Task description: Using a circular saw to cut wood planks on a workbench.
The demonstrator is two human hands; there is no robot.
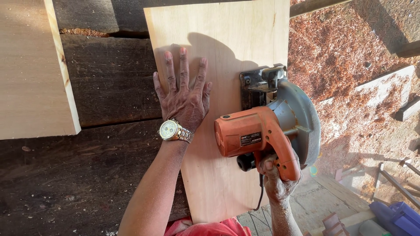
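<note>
A second pale board (35, 70) is laid across the dark plank worktop (109, 78) at the left, its corner overhanging a gap between planks. Reddish sawdust (337, 48) is spread over the ground at the right. A grey timber offcut (385, 85) is seen lying there, and a blue object (400, 218) is partly shown at the lower right corner

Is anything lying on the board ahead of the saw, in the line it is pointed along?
Nothing visible does. The strip of board ahead of the saw is bare up to its far edge. The left hand lies flat on the board, off to the saw's left. The right hand grips the saw's handle.
</note>
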